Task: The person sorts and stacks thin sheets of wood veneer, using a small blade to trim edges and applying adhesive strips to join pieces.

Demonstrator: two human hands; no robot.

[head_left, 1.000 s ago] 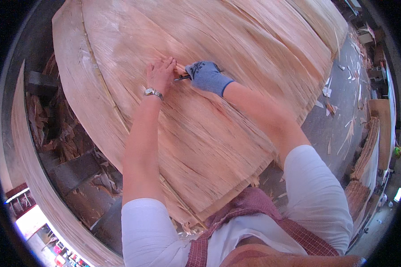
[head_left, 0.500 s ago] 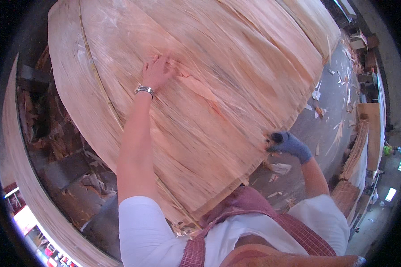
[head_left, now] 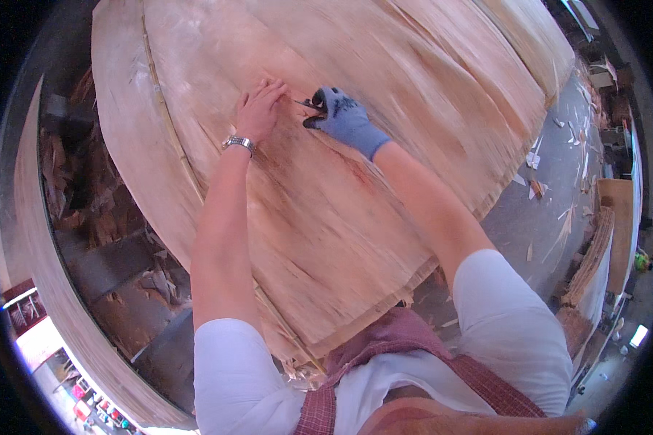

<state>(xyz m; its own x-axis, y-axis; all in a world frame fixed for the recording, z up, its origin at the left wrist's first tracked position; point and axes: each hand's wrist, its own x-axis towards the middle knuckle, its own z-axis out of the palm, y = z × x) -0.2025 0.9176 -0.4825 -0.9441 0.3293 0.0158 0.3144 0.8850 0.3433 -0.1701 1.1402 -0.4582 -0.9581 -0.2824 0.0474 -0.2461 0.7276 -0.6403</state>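
A large stack of pale wood veneer sheets [head_left: 326, 217] spreads out in front of me, its grain streaked and wrinkled. My left hand [head_left: 261, 110] is bare, with a metal watch [head_left: 239, 143] at the wrist; it lies flat on the top sheet, fingers stretched out. Close to its right, my right hand [head_left: 343, 119] wears a blue-grey glove with dark fingertips. It is closed round a small dark knife [head_left: 308, 104], whose thin tip points left toward my left fingers, at a reddish split in the veneer. Most of the knife is hidden inside the glove.
A narrow strip [head_left: 168, 119] runs lengthwise across the veneer's left side. Veneer scraps [head_left: 537, 187] litter the grey floor at the right, near more stacked sheets [head_left: 591, 250]. Broken pieces [head_left: 156, 286] lie in the dark gap at the left, beside a long pale board [head_left: 65, 290].
My right hand has swung from the stack's right edge up and left to beside my left hand, bringing the knife to the split. My left hand stays on the veneer in nearly the same place.
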